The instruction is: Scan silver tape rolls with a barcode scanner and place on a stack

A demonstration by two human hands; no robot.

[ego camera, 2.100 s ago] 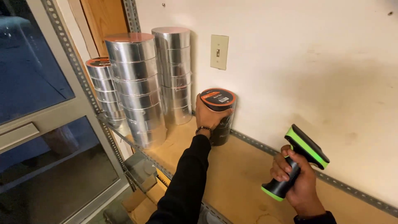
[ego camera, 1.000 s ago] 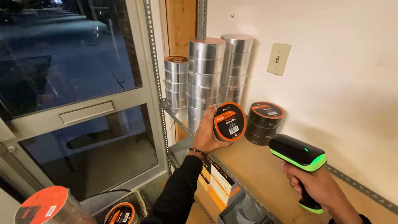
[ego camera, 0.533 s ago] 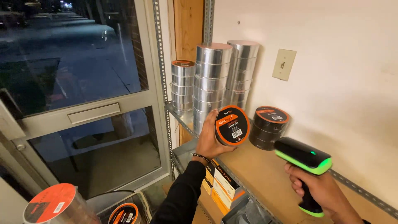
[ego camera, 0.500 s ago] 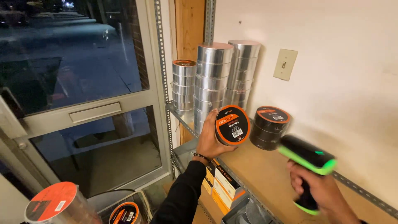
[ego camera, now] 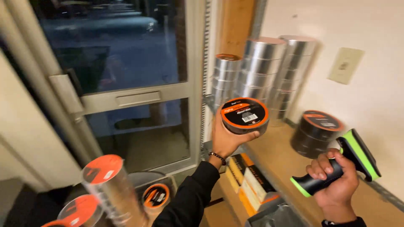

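My left hand [ego camera: 226,139] holds up a black roll of tape [ego camera: 244,115] with an orange-rimmed label facing me, out in front of the wooden shelf [ego camera: 281,159]. My right hand [ego camera: 333,185] grips a black and green handheld scanner [ego camera: 339,164] by its handle, its head tilted up to the right, away from the roll. A short stack of the same black rolls [ego camera: 315,133] stands on the shelf just left of the scanner.
Tall stacks of silver foil tape rolls [ego camera: 261,75] stand at the shelf's far end by a wooden post. A glass door [ego camera: 122,71] fills the left. Orange-topped wrapped roll stacks [ego camera: 110,187] sit low at left. Flat boxes [ego camera: 249,183] lie on the lower shelf. A wall switch plate [ego camera: 345,65] is mounted above.
The view has swung left and down. The scanner's head has tipped up and drawn back to the right, away from the roll, which my left hand keeps holding up.
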